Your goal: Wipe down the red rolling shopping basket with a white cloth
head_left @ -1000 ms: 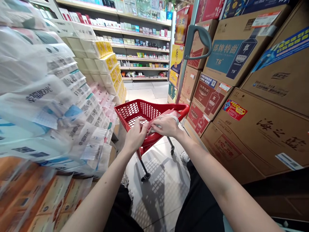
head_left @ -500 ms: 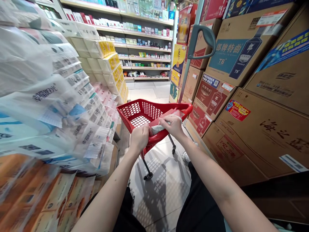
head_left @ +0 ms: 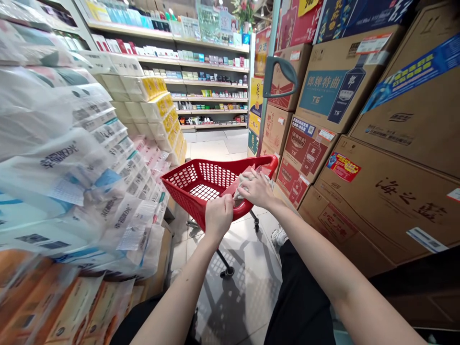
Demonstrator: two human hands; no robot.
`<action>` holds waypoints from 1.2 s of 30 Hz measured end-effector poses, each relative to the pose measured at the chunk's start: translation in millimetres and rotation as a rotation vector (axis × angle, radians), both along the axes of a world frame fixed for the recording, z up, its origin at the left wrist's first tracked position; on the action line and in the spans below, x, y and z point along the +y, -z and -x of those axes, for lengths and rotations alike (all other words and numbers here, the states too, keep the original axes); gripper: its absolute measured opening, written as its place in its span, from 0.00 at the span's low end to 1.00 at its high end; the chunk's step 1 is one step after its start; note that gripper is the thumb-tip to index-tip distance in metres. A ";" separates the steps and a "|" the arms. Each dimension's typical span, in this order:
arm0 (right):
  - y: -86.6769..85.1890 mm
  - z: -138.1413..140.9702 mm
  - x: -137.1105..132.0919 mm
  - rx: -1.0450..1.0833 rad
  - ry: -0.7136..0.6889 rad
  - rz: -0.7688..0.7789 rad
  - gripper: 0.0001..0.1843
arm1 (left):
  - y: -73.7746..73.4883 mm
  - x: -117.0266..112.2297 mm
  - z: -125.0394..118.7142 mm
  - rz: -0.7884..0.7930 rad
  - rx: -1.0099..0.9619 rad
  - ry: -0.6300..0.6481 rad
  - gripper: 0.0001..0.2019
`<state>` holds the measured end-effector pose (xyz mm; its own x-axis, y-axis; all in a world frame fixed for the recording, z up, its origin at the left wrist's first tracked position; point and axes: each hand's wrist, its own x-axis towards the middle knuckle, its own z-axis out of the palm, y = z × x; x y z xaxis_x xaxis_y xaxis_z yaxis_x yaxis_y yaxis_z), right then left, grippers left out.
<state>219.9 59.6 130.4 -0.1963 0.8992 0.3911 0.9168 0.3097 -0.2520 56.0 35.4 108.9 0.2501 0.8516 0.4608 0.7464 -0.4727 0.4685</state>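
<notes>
A red plastic shopping cart (head_left: 178, 188) with a perforated basket stands in front of me, its handle end towards me. My left hand (head_left: 218, 214) is closed round the cart's near rim. On the cart's pinkish-red handle panel lies a crumpled whitish cloth (head_left: 238, 194), and my right hand (head_left: 256, 188) is bent over it, fingers curled on it and pressing it to the panel. Much of the cloth is hidden under that hand. The basket floor shows through its grid.
Plastic-wrapped tissue packs (head_left: 82, 158) are stacked close on the left. Cardboard cartons (head_left: 388, 187) rise on the right, with a grey-green handle on a pole (head_left: 268, 79) before them. Shelves of small goods (head_left: 212, 81) stand at the far end. A cart wheel (head_left: 227, 273) is near my feet.
My left hand has left the cloth's end and moved right along the rim, gripping it. My right hand has gone from pinching the cloth to covering it. The cart has turned slightly.
</notes>
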 end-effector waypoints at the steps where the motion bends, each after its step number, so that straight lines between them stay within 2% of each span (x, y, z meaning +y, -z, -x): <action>1: -1.8 -2.0 3.2 0.003 0.033 0.039 0.16 | 0.7 -1.6 -4.4 -0.024 0.028 0.013 0.22; 3: -4.1 -6.7 7.9 0.028 0.105 0.115 0.15 | 2.3 -4.9 -10.9 -0.060 0.080 0.040 0.20; 4: -4.6 -9.7 9.4 0.053 0.139 0.150 0.17 | 3.2 -6.1 -12.5 -0.071 0.103 0.060 0.20; 6: -4.6 -16.9 11.3 0.105 0.188 0.212 0.28 | 4.9 -6.4 -11.8 -0.068 0.131 0.118 0.19; 8: -4.1 -25.1 12.2 0.124 0.186 0.258 0.34 | 6.9 -2.6 -5.8 -0.037 0.134 0.174 0.19; 12: -5.2 -39.6 14.3 0.083 0.106 0.285 0.31 | 12.0 13.4 11.7 0.020 0.139 0.194 0.20; 17: -5.8 -43.5 11.2 0.068 0.100 0.285 0.32 | 17.0 22.6 16.4 0.000 0.346 0.075 0.19; 21: 2.7 -31.2 -12.6 0.157 0.129 0.222 0.31 | 16.6 18.8 10.4 0.008 0.426 0.040 0.20; 24: 10.6 -19.7 -35.7 0.264 0.117 0.151 0.29 | 16.0 16.7 7.8 0.000 0.388 0.029 0.20; 27: 14.7 -16.0 -45.2 0.329 0.101 0.136 0.29 | 16.8 17.2 7.9 0.015 0.326 0.033 0.20; 30: 14.4 -24.4 -34.8 0.342 0.090 0.161 0.28 | 18.5 19.6 9.0 0.034 0.249 0.074 0.20; 36: 10.4 -51.3 4.2 0.334 0.135 0.159 0.27 | 18.4 20.8 4.3 0.057 0.183 0.167 0.21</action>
